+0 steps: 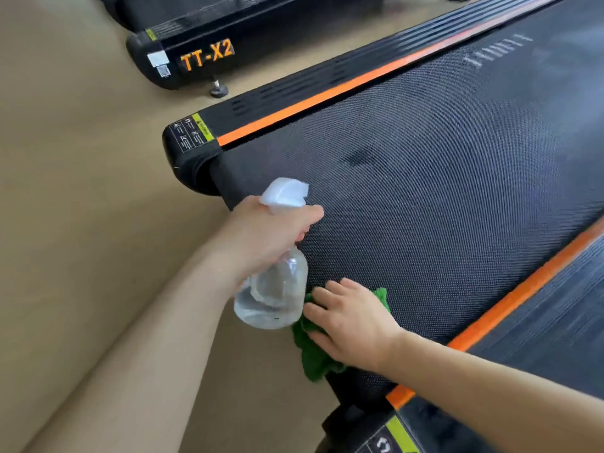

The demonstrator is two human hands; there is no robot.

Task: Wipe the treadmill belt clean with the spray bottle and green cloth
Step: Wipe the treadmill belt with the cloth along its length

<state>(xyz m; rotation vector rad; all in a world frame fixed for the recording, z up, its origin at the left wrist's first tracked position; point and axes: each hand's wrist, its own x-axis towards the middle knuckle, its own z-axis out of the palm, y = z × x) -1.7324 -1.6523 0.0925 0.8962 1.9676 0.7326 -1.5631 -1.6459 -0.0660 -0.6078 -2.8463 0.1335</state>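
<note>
Pressing the green cloth (313, 354) flat on the treadmill belt (441, 178) near its rear edge with my right hand (353, 325), left hand (268, 237) gripping the spray bottle (274, 289); I judge most of the belt remains unwiped, one wet patch (359, 156) ahead

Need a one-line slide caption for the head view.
Left hand holds the spray bottle over the treadmill belt while the right hand presses the green cloth at its rear edge.
</note>
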